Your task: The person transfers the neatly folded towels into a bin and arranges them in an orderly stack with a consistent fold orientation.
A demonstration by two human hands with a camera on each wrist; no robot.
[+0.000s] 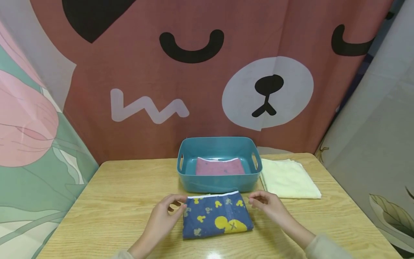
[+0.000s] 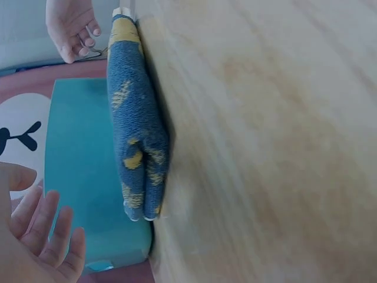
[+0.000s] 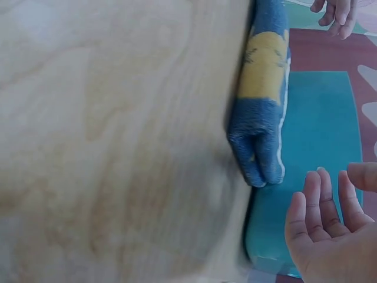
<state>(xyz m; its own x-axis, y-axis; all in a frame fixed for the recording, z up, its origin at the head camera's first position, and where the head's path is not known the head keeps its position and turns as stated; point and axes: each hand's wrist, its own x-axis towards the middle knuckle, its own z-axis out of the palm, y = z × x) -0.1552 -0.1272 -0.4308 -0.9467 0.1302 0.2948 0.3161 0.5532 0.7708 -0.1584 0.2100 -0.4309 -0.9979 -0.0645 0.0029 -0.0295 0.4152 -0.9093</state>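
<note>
A folded blue towel [image 1: 217,215] with yellow mouse-head prints and a white edge lies on the table in front of a teal basket [image 1: 220,184]. Beside its left edge is my left hand [image 1: 164,215], fingers bent loosely with nothing between them. My right hand [image 1: 270,205] hovers just off the far right corner, also holding nothing. Both wrist views show the towel's folded layers from the side, with the left hand [image 2: 44,242] and right hand [image 3: 330,230] apart from it, fingers relaxed. Inside the basket sits a folded pink towel [image 1: 220,167].
A folded pale yellow towel [image 1: 289,178] lies right of the basket. The wooden table [image 1: 126,183] reaches back to a curtain [image 1: 200,82] with a bear face. More printed curtains hang at the left and right sides.
</note>
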